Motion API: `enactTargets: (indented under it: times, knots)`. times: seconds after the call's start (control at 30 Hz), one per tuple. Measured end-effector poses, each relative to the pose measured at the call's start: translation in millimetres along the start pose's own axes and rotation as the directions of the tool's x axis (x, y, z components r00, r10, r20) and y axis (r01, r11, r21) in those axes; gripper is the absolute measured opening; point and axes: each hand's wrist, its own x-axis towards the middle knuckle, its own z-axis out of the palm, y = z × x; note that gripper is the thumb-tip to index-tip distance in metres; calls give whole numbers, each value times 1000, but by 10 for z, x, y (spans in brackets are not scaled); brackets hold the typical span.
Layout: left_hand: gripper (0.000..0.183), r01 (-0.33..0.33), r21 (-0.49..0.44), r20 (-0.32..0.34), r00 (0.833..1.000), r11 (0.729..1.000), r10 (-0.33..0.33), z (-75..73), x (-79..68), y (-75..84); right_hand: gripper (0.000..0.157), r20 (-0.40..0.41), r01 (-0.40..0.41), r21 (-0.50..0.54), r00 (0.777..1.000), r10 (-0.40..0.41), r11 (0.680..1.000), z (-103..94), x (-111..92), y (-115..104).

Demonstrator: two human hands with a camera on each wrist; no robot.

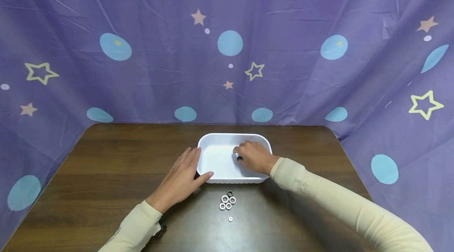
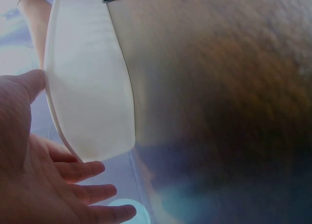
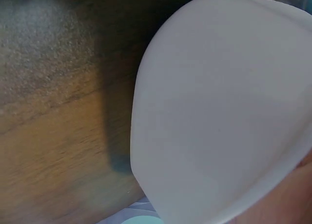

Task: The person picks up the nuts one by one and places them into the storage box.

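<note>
A white rectangular tray (image 1: 218, 167) stands on the wooden table. My left hand (image 1: 182, 177) rests against its left end, fingers straight along the outside and thumb on the near rim. In the left wrist view its fingers (image 2: 83, 171) spread by the corner of the tray (image 2: 90, 82). My right hand (image 1: 253, 156) reaches inside the tray, fingers bent downward, with a small dark nut (image 1: 239, 158) at the fingertips. In the right wrist view the tray wall (image 3: 214, 102) hides most of that hand (image 3: 280, 197).
Several metal nuts (image 1: 223, 197) lie clustered in front of the tray, a darker nut (image 1: 228, 193) at their far side. A smaller round piece (image 1: 230, 219) lies nearer me. Behind the table (image 1: 134, 157) hangs a purple curtain (image 1: 159, 67).
</note>
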Motion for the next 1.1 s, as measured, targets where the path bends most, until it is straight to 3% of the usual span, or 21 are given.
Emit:
enactTargets:
  times: [0.13,0.3,0.47,1.1]
  knots:
    - [97,1,1,2,1000,1000,-1,-4,10,12,13,-44,-8,13,999,9,1000,-66,-77,-7]
    - [97,2,-4,6,1000,1000,-2,-3,18,17,13,-95,-31,109,995,41,994,-159,-217,-38]
    - [97,13,-3,7,1000,1000,-13,-9,3,13,14,-96,-67,167,992,83,984,-231,-328,-105]
    - [96,2,4,-7,1000,1000,-2,-2,7,7,24,-290,-23,135,955,62,991,-429,-690,-681]
